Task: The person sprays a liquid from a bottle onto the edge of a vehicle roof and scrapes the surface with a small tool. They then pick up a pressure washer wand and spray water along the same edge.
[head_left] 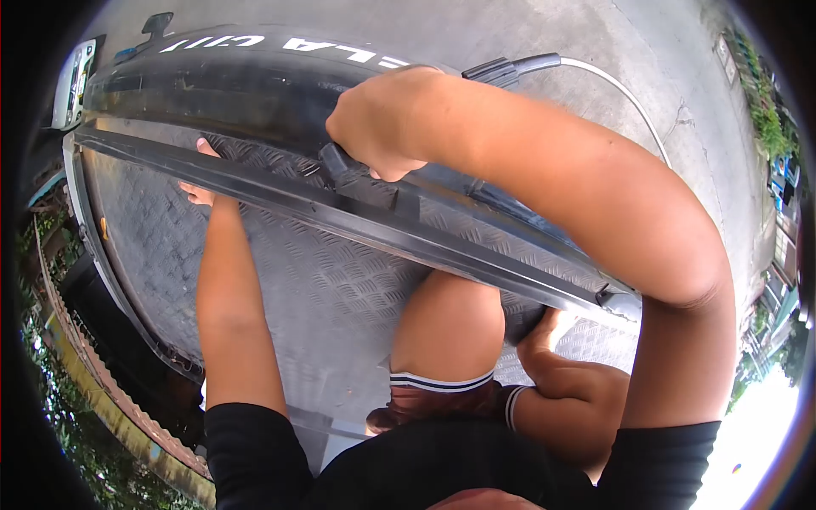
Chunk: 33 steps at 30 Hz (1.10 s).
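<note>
My right hand [382, 127] is closed round the black grip of a spray gun [337, 160], above the side of a dark vehicle. Behind the wrist, the gun's thick black coupling [491, 72] joins a pale hose [608, 75]. Farther left, my left hand [199, 194] reaches under a long black rail [280, 189]; the rail hides most of the palm. One fingertip shows above the rail and the thumb side below it. The fingers look stretched out over the textured tread-plate bed [314, 263].
White lettering [331, 49] marks the vehicle's dark side panel [204, 98]. Beyond it lies grey concrete [544, 30], with a white vehicle [75, 85] at far left. My bent leg [450, 331] rests on the bed near the rail. Plants [756, 93] line the right edge.
</note>
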Each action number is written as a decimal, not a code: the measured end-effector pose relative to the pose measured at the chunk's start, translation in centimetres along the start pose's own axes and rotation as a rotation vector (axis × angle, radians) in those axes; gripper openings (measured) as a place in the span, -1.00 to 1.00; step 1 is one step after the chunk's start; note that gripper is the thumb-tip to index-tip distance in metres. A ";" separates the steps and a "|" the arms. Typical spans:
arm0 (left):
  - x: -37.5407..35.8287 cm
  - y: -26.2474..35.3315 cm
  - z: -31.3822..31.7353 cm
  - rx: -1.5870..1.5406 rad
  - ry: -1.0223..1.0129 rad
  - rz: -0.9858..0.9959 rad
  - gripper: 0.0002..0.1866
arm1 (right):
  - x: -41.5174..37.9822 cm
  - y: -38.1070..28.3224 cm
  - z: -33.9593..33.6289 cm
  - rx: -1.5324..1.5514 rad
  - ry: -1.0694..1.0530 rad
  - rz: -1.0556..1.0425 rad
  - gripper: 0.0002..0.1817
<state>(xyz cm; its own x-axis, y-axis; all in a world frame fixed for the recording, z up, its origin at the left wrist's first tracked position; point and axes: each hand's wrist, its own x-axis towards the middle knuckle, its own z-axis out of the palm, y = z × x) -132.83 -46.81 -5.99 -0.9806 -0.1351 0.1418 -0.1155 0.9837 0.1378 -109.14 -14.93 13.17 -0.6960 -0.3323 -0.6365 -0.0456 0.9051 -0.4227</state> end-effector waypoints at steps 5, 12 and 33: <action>0.8 -0.9 0.5 0.018 -0.045 0.000 0.05 | -1.9 -0.1 0.9 -0.022 -0.027 0.027 -0.76; 0.8 -1.3 0.9 0.005 0.001 0.009 0.06 | -4.0 0.1 2.7 -0.016 -0.057 0.030 -0.80; 0.9 -1.5 1.5 0.054 0.101 0.036 -0.07 | -9.9 6.1 12.3 0.150 -0.055 0.131 -0.82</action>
<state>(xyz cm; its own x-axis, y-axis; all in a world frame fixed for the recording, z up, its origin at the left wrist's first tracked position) -133.78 -48.24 -7.55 -0.9637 -0.1082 0.2440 -0.0916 0.9927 0.0782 -93.72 -9.45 8.93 -0.6484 -0.2319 -0.7251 0.1527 0.8935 -0.4223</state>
